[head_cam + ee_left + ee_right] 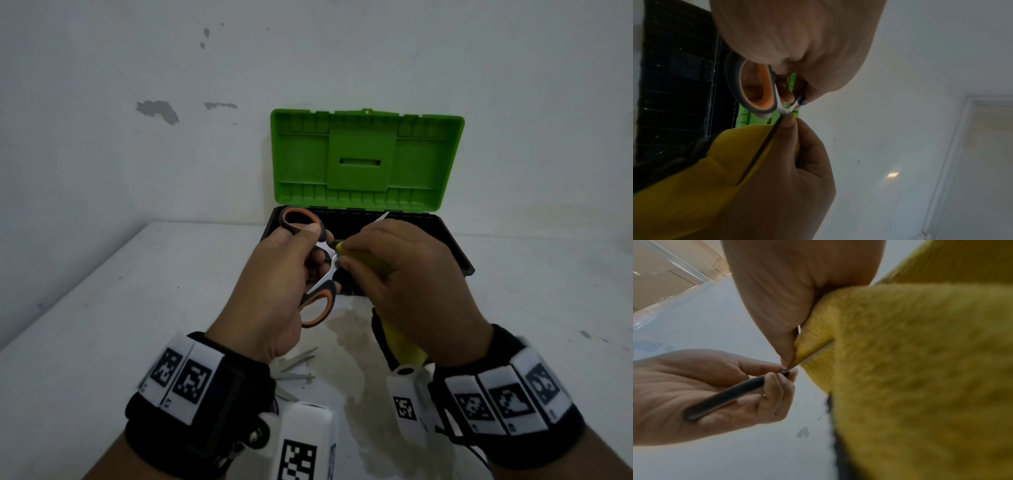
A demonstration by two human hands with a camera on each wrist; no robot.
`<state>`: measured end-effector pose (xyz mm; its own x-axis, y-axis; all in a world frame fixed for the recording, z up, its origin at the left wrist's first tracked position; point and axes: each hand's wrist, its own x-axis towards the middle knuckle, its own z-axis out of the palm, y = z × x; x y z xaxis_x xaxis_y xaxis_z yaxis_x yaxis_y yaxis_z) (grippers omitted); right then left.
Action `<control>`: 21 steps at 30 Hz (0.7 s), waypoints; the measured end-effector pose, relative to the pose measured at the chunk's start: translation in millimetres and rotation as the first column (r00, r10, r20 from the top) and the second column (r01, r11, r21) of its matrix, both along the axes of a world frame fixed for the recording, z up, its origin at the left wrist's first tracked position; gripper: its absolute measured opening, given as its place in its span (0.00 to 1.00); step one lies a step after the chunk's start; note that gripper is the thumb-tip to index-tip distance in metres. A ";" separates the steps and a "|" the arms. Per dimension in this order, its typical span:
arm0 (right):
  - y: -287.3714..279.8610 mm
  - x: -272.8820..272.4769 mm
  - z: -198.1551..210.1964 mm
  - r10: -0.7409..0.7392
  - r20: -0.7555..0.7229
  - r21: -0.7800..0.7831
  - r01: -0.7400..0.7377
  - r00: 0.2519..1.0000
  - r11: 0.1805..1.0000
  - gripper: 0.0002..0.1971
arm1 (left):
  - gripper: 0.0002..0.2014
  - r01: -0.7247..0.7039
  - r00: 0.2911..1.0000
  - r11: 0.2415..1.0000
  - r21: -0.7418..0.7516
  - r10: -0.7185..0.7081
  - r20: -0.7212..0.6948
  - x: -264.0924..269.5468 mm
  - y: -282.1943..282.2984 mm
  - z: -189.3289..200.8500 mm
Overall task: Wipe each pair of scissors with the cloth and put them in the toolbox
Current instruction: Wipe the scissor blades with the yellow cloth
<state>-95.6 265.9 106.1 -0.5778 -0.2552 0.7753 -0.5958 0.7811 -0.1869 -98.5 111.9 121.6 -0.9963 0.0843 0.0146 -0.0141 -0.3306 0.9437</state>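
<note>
Table [154, 308] in front of me, toolbox [442, 236] at its far edge, green lid [363, 157] up against the wall, black tray open just beyond both hands. Cloth [399, 339], yellow, is wrapped round the blades and hangs from my right hand [407, 284]. Scissors [317, 301], orange-and-grey loops, held above the table just short of the box. Long axis runs left to right and slightly away: handles in my left hand [277, 287], tip [382, 216] poking out past the right knuckles, over the tray.

Left fingers curl round the handle shanks, thumb on the upper loop. Right thumb and fingers pinch the cloth onto the blades right at the pivot, touching the left fingertips.

I judge the wipe is at its start point: the next stroke goes from pivot toward tip, away from the left hand. Tip already points at the box, right hand nearer it. More blades [298, 359] lie on the table under my left wrist, unwiped as far as I can tell.
</note>
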 end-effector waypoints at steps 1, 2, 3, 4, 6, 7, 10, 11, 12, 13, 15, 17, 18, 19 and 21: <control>2.5 -3.7 -0.8 0.000 -0.003 -0.023 0.000 1.000 1.000 0.06 | 0.13 0.002 1.000 1.000 0.001 -0.002 0.001 -1.9 0.1 -0.4; 5.0 -7.1 -1.1 -0.003 -0.008 -0.051 0.003 1.000 0.999 0.05 | 0.13 0.005 1.000 1.000 0.001 -0.005 0.003 -3.5 0.4 -0.6; 7.3 -10.2 -1.3 -0.010 -0.014 -0.078 0.009 1.000 0.997 0.05 | 0.13 0.009 1.000 1.000 0.001 -0.009 0.005 -5.1 1.0 -1.2; 8.5 -12.4 -1.5 -0.017 -0.017 -0.096 0.015 1.000 0.995 0.05 | 0.13 0.010 1.000 1.000 0.003 -0.010 0.008 -6.8 1.8 -1.7; 7.0 -13.2 -2.4 -0.015 -0.007 -0.091 0.015 1.000 0.996 0.05 | 0.13 0.007 1.000 1.000 0.010 -0.007 0.012 -9.7 2.7 -3.1; 5.2 -12.6 -3.2 -0.006 0.001 -0.071 0.006 1.000 0.997 0.05 | 0.13 0.003 1.000 1.000 0.008 -0.003 0.014 -11.1 2.7 -4.0; 6.3 -13.2 -4.5 0.018 0.003 -0.042 -0.018 1.000 0.999 0.05 | 0.13 0.002 1.000 1.000 0.002 -0.002 0.012 -13.0 3.1 -6.1; 9.4 -14.7 -3.8 0.005 -0.007 -0.069 -0.006 1.000 0.998 0.05 | 0.13 0.008 1.000 1.000 0.004 -0.008 0.011 -12.5 3.5 -6.3; 12.9 -16.0 -2.7 -0.022 -0.021 -0.113 0.019 1.000 0.993 0.04 | 0.13 0.015 1.000 1.000 0.003 -0.015 0.009 -11.8 4.0 -6.2; 15.8 -16.6 -1.3 -0.052 -0.032 -0.158 0.046 0.998 0.986 0.04 | 0.13 0.020 1.000 1.000 0.000 -0.020 0.007 -11.3 4.7 -6.1; 16.6 -14.5 0.2 -0.075 -0.031 -0.194 0.068 0.997 0.979 0.04 | 0.13 0.025 1.000 1.000 -0.005 -0.025 0.003 -10.1 5.7 -5.4; 12.2 -10.1 -1.2 -0.033 -0.010 -0.133 0.031 0.999 0.991 0.04 | 0.14 0.011 1.000 1.000 0.001 -0.011 0.000 -9.6 5.4 -6.3; 10.4 -8.0 -2.8 -0.006 -0.002 -0.094 0.005 1.000 0.996 0.04 | 0.14 0.005 1.000 1.000 0.000 -0.005 -0.003 -9.0 5.2 -7.0; 10.8 -6.6 -3.8 0.008 0.001 -0.079 -0.008 1.000 0.997 0.05 | 0.14 0.004 1.000 1.000 -0.004 -0.004 -0.007 -8.1 5.2 -7.7; 16.3 -5.5 -3.8 -0.029 -0.007 -0.152 0.028 1.000 0.988 0.04 | 0.14 0.022 1.000 1.000 -0.007 -0.022 -0.002 -4.4 6.3 -7.8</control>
<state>-101.1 282.2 102.3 -0.5759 -0.1171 0.8091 -0.5757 0.7608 -0.2996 -102.9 118.2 113.8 -0.9942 0.1062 0.0156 -0.0197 -0.3233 0.9461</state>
